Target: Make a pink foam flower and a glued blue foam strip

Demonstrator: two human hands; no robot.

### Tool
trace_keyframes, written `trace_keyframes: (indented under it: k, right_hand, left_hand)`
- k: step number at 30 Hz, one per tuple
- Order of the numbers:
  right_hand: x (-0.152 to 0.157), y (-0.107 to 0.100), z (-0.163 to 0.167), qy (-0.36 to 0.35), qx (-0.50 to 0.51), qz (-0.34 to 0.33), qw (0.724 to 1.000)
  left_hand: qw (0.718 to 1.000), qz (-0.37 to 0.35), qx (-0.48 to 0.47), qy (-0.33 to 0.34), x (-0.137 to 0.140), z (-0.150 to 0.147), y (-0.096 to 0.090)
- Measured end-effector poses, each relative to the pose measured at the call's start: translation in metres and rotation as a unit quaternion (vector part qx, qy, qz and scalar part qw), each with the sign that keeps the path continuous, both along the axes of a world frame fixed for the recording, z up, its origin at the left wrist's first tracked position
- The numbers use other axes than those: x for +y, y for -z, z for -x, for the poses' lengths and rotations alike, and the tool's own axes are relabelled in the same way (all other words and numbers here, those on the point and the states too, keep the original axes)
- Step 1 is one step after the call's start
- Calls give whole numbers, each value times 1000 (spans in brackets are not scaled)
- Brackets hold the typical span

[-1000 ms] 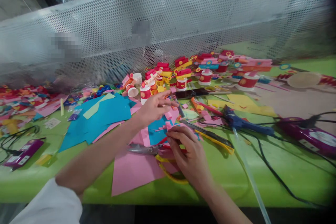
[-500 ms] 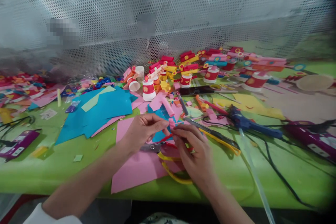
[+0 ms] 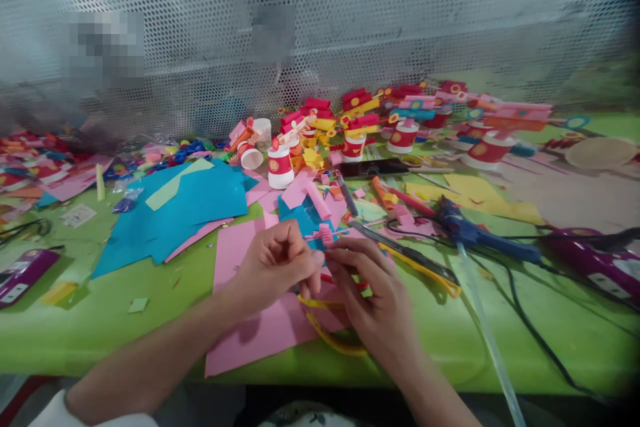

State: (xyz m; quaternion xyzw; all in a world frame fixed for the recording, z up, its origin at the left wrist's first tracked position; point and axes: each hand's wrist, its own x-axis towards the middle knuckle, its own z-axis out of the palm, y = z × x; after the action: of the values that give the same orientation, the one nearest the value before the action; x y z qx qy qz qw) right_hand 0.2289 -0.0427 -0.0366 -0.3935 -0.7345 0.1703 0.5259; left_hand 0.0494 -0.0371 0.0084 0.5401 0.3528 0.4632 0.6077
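My left hand (image 3: 280, 257) is curled closed, its thumb and index finger pressed together. Its fingertips meet those of my right hand (image 3: 373, 273), which is also in a pinch. What lies between the fingers is too small or hidden to make out. Just beyond the fingertips is a small pleated pink paper piece (image 3: 325, 233) with thin strips sticking out sideways; I cannot tell whether the fingers touch it. Below my hands lie a pink paper sheet (image 3: 255, 327) and scissors with yellow handles (image 3: 337, 345), partly covered by my right hand. Something red shows under the right fingers.
Blue paper sheets (image 3: 190, 207) lie left. Behind, red-and-white paper cups (image 3: 281, 167) carry rolled-paper pieces. To the right are a second yellow-handled tool (image 3: 425, 263), a blue glue gun (image 3: 480, 240) with a glue stick, cables and a purple power strip (image 3: 600, 267). A perforated metal panel (image 3: 350, 20) stands behind.
My left hand has come slightly nearer to me, and its fingers have curled in more. My right hand has hardly moved. The view has tilted slightly.
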Motion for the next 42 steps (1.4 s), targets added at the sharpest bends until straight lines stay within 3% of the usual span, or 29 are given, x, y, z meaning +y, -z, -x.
trace_keyframes:
  k: [9, 14, 19, 25, 32, 38, 42]
  right_hand:
    - [1, 1, 1, -3, 16, -9, 1000]
    - [-1, 1, -3, -13, 13, 1, 1000]
    - [-1, 3, -5, 32, 41, 1, 999]
    - [-4, 1, -4, 31, 63, 20, 997]
    - [-9, 2, -6, 12, 94, 45, 994]
    - [-13, -3, -13, -93, 105, 44, 989]
    - [-13, -6, -14, -144, 47, -6, 988]
  left_hand:
    - [997, 33, 36, 62, -9, -7, 3]
    - [991, -16, 35, 128, -13, -8, 2]
    - [987, -72, 66, 128, -14, -4, 0]
    - [987, -28, 24, 157, -15, -3, 2]
    - [982, -5, 73, 174, -17, -5, -4]
    - [939, -55, 139, 308, -15, 4, 7]
    - [893, -72, 129, 425, -10, 7, 15]
